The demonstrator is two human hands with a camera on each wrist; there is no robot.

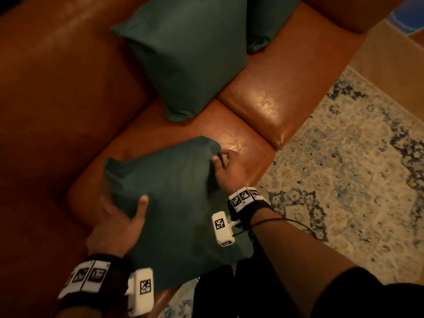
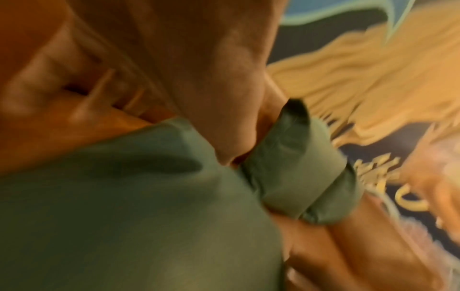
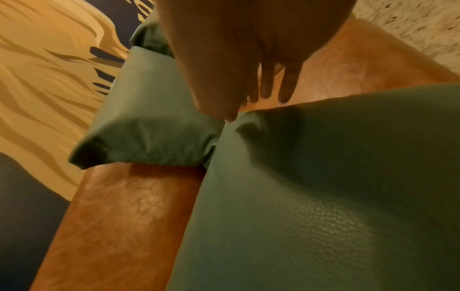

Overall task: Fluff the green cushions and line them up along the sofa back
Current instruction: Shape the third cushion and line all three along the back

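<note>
A dark green cushion (image 1: 174, 203) (image 3: 323, 196) lies tilted over the front of the brown leather sofa seat (image 1: 259, 106), held by both hands. My left hand (image 1: 128, 207) (image 2: 224, 137) grips its left edge, thumb on top and fingers underneath. My right hand (image 1: 220, 157) (image 3: 248, 94) grips its far right corner, the thumb dug into the fabric and the fingers behind it. A second green cushion (image 1: 190, 56) (image 3: 154, 118) leans upright against the sofa back (image 1: 57, 88). Only a corner shows of a third green cushion (image 1: 266, 26) beyond it.
A pale patterned rug (image 1: 344, 168) covers the floor to the right of the sofa. A tan flat surface (image 1: 390, 49) lies at the upper right. Bare seat leather shows between the held cushion and the upright one.
</note>
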